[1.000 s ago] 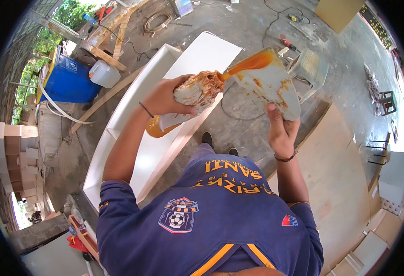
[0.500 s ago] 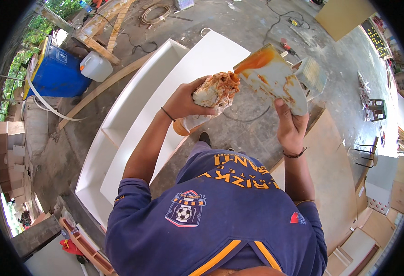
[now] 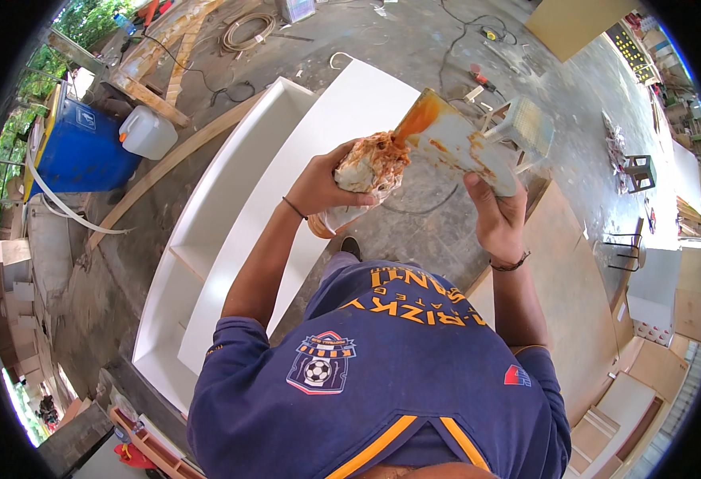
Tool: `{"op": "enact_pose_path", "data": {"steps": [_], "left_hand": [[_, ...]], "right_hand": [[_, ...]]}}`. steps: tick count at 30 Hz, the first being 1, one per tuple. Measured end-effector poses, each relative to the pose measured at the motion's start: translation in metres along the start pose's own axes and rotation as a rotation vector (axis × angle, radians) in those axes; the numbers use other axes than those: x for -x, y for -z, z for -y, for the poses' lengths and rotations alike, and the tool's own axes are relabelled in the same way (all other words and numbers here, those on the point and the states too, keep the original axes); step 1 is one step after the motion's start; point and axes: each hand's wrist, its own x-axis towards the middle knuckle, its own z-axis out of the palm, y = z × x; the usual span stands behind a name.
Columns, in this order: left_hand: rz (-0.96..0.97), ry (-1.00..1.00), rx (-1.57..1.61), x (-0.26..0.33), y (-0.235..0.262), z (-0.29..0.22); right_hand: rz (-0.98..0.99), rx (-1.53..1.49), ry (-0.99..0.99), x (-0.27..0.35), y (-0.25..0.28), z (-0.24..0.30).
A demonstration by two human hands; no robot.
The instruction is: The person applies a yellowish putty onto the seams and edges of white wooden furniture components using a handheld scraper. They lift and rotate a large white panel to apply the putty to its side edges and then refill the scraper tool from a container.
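My left hand [image 3: 326,185] is closed round a bottle [image 3: 370,169] caked with whitish and brown dried glue, tilted with its mouth up to the right. That mouth meets the left edge of a flat, pale scraper-like plate [image 3: 450,144]. Orange-brown glue [image 3: 419,118] coats the plate's left end, and brown smears run across the rest. My right hand [image 3: 500,217] pinches the plate's lower right end, thumb on the near face; the other fingers are mostly hidden behind it. Beyond the bottle lies a long white panel [image 3: 366,92] on a white open cabinet [image 3: 227,184].
A plywood sheet [image 3: 550,263] lies to my right, with a stool [image 3: 526,128] beyond the plate. At left stand a blue bin [image 3: 91,148] and a white jerrycan [image 3: 149,132]. Cables and a power tool [image 3: 482,78] are on the concrete floor ahead.
The plate has tipped slightly and shifted left and down, along with my right hand. The bottle stays against its edge. The whole surroundings have shifted slightly left in view.
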Motion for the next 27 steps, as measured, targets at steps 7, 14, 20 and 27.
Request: {"op": "enact_pose_path", "data": {"steps": [7,14,20,27], "left_hand": [[-0.003,-0.016,0.013,-0.005,0.005,0.018],[-0.182,0.09,-0.331,-0.006,0.013,0.072],[-0.599,0.206,-0.329,0.026,0.028,0.183],[-0.809,0.183,-0.272,0.057,0.019,0.234]], "right_hand": [[-0.008,-0.007,-0.088,-0.007,-0.008,0.0],[-0.274,-0.834,-0.351,-0.003,0.012,-0.024],[-0.563,-1.091,-0.318,0.012,0.049,-0.052],[-0.672,-1.068,-0.285,0.024,0.069,-0.061]]}}
